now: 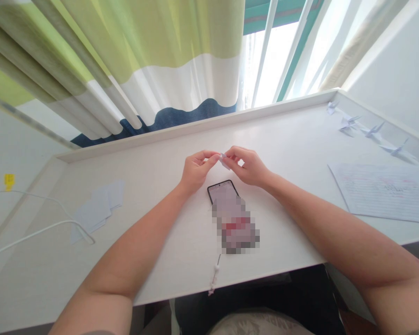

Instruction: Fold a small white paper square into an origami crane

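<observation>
Between my two hands, above the white desk (153,246), is a small folded piece of white paper (225,162). My left hand (197,170) pinches its left edge between thumb and forefinger. From the other side my right hand (247,164) grips it with thumb and fingers, covering part of it. The exact shape of the folds is too small to make out. Just below the hands a smartphone (223,200) lies face up, its screen lit and partly pixelated. A beaded strap (214,277) trails from it towards the front edge.
Several folded paper figures (373,130) stand along the right edge. Nearer, a lined written sheet (387,193) lies flat. Several white paper pieces (99,204) overlap at left, with a white cable (45,228) across them. A raised rim (153,142) and curtain (181,70) bound the back.
</observation>
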{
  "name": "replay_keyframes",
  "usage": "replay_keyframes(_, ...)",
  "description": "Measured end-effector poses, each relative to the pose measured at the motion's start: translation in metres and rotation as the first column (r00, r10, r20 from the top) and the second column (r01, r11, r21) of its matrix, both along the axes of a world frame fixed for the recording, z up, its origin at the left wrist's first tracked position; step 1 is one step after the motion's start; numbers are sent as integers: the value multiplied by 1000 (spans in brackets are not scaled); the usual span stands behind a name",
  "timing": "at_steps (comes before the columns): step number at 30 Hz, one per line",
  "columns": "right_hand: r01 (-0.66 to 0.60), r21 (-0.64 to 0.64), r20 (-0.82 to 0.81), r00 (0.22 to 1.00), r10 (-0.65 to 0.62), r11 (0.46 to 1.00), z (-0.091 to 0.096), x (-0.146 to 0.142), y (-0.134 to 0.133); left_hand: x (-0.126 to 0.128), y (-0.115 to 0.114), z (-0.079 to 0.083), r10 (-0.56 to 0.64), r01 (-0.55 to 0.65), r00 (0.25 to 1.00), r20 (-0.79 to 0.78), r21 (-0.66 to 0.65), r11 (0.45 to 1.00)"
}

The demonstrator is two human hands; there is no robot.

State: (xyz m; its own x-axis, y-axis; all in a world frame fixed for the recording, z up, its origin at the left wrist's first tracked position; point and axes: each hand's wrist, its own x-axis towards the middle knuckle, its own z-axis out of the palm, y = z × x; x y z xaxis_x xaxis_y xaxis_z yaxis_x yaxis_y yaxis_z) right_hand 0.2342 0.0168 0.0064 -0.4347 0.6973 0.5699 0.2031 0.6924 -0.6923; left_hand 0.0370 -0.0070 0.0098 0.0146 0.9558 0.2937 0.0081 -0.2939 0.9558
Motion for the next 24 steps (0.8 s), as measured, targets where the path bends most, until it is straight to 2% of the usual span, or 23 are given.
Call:
replay_keyframes(3,-1,-7,6,1000,1,1000,0,0,0,-1,-1,0,31,-26,996,-86,50,998)
replay_keyframes(7,6,-15,0,1000,-6,1000,-1,-1,0,-1,-2,-1,132,-113,971,-199,103,988)
replay_keyframes(14,45,-141,-54,997,-53,989,-1,-2,2,1,-5,-1,161,-139,970,-184,127,982)
replay_keyframes(18,39,-137,-47,998,-46,990,1,-2,1,2,-5,1,206,-173,951,-232,154,973)
replay_keyframes(24,27,-111,-30,999,-31,993,0,-1,1,2,-7,2,204,-167,953,-222,176,970)
